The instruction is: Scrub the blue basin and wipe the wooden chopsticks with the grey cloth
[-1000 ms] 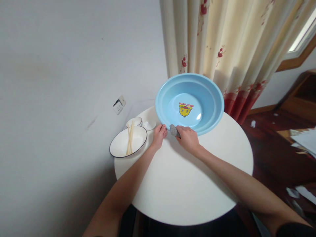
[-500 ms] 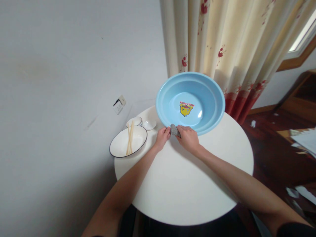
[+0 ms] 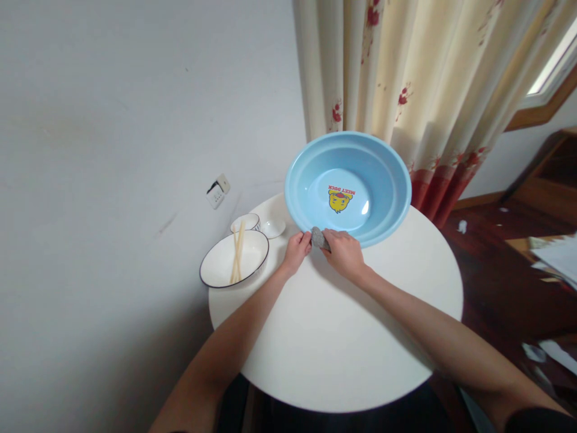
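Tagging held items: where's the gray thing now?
In the head view, just right of centre, the gray thing is in the right hand, at the near rim of the blue basin, with the left hand just to its left.

With twelve as the table's far side, the basin (image 3: 381,174) sits on the table (image 3: 333,337) at twelve o'clock, the curtain (image 3: 383,78) behind it. The cloth (image 3: 317,237) is at the basin's seven o'clock rim, between the left hand (image 3: 297,251) at the cloth's nine and the right hand (image 3: 344,252) at its three. At the table's ten stands the front bowl (image 3: 216,264), chopsticks (image 3: 237,257) across it from twelve to six; beyond it, between its twelve and one, is the back bowl (image 3: 251,220), with the dish (image 3: 273,228) at that bowl's three. The wall (image 3: 112,150) lies at nine to eleven.
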{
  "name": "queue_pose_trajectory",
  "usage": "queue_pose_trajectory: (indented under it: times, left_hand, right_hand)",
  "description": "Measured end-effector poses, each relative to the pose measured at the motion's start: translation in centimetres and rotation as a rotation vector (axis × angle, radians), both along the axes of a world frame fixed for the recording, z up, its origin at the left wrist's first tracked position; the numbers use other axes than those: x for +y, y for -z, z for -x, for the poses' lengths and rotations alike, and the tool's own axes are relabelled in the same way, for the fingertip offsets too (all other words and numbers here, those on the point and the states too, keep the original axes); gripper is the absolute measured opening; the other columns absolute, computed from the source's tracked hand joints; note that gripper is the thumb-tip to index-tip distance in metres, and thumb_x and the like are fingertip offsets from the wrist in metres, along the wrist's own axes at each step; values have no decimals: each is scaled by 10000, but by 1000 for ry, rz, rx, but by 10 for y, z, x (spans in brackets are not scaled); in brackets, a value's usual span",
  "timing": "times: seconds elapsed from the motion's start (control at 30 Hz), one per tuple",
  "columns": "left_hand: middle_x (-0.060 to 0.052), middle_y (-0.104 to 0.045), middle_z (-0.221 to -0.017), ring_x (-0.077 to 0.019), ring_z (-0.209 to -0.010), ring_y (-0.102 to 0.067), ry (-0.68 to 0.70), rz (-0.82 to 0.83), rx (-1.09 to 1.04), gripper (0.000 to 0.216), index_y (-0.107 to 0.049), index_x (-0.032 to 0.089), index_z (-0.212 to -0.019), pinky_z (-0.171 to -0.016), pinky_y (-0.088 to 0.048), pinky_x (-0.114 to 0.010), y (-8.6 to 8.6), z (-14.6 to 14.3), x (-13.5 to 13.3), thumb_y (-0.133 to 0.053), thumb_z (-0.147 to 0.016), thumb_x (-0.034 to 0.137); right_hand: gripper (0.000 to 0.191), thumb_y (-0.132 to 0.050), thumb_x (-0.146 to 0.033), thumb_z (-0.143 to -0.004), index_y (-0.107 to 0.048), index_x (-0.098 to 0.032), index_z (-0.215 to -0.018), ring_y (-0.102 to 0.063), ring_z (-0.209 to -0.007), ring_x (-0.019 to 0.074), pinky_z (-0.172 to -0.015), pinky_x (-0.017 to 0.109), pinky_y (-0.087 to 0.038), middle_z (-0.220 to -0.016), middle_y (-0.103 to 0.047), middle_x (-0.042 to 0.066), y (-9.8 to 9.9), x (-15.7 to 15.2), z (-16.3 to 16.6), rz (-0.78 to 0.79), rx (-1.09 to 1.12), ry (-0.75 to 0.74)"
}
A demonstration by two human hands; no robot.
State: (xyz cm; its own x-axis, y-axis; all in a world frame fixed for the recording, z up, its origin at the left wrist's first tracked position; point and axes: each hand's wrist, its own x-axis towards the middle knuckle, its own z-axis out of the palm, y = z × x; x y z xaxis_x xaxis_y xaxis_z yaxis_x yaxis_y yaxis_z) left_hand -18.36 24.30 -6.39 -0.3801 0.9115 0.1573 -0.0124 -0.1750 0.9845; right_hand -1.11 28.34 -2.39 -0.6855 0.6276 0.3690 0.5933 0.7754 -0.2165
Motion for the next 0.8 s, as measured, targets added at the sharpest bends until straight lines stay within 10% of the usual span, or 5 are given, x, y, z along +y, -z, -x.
queue_pose_trajectory:
  times: [0.8]
  left_hand:
    - [80, -339, -477, -61, -441, -283, -123, -85, 3, 674, -423, 209, -623, -449, -185, -232, -13, 8, 1, -708, -736, 810]
  right_hand:
    - [222, -612, -259, -972, -656, -203, -1182, -681, -1051, 242, -900, 289, -439, -1215, -747, 88, -8, -4, -2, -1, -10, -3]
